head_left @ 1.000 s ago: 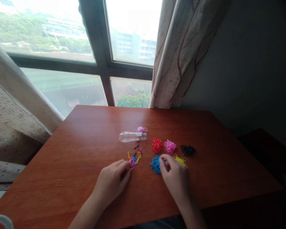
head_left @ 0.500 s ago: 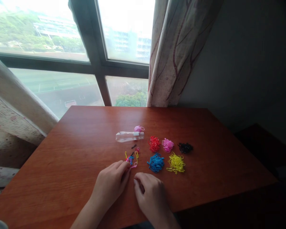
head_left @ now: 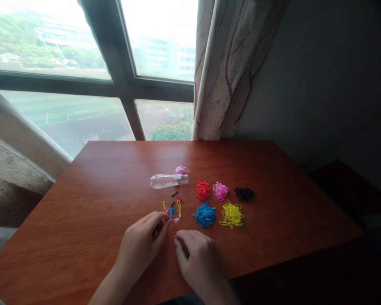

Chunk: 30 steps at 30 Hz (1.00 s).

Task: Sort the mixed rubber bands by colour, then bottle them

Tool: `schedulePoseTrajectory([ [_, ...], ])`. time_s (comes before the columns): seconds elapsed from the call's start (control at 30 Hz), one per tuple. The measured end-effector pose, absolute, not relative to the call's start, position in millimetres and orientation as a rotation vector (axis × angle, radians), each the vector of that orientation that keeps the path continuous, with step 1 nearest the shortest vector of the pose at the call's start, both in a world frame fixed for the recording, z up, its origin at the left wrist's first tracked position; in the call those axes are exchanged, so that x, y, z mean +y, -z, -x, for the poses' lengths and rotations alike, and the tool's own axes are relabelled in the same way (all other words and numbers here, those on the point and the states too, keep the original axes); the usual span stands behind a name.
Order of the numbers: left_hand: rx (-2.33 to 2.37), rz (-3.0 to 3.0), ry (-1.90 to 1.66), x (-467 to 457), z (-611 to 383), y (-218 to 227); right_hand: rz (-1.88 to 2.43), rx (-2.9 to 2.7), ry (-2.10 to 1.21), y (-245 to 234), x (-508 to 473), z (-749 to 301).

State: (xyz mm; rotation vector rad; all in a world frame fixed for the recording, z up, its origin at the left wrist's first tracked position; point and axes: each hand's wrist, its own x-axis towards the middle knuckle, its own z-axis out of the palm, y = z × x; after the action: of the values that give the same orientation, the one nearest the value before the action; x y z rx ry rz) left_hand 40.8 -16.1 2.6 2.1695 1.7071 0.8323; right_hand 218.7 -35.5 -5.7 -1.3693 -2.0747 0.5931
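Note:
Over the small mixed pile of coloured rubber bands (head_left: 170, 210), my left hand (head_left: 142, 239) has thumb and forefinger pinched together. A pink rubber band (head_left: 175, 220) sticks out from its fingertips. My right hand (head_left: 197, 256) rests on the table just to the right, its fingers curled against the thumb; whatever may be between them is hidden. Close to the pile lie a yellow rubber band (head_left: 179, 209), a small pink-red one (head_left: 179, 198) and a black one (head_left: 175, 194).
Sorted heaps of bands lie to the right: red (head_left: 202, 190), pink (head_left: 221, 191), black (head_left: 244, 194), blue (head_left: 204, 215) and yellow (head_left: 232, 214). A clear bottle (head_left: 167, 181) lies on its side behind the pile, with a pale pink item (head_left: 182, 170) beyond it. A window borders the wooden table (head_left: 92, 190).
My left hand has drawn slightly back from the pile with the pink band at its fingertips. My right hand keeps its curled pose. The whole view has shifted a little.

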Motion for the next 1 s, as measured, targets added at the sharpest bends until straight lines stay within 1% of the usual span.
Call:
schedulePoseTrajectory([
  [0.23, 1.725, -2.26, -0.793, -10.3, -38.3, -5.7, 1.362, -2.079, -0.571, 5.4, -35.0, -219.0],
  [0.5, 1.847, -2.503, -0.725, -15.2, -20.8, -11.3, 1.367, -2.068, -0.637, 5.2, -35.8, -219.7],
  [0.7, 1.833, -2.436, -0.755, -17.5, -15.0, -14.0, 1.369, -2.064, -0.639, 5.5, -36.0, -219.5],
  [0.87, 1.731, -2.328, -0.787, -4.6, -36.3, -21.7, 1.371, -2.08, -0.625, 6.5, -35.8, -219.1],
  [1.0, 1.592, -2.358, -0.749, 28.0, -71.4, -32.8, 1.389, -2.095, -0.617, 10.4, -35.3, -219.2],
])
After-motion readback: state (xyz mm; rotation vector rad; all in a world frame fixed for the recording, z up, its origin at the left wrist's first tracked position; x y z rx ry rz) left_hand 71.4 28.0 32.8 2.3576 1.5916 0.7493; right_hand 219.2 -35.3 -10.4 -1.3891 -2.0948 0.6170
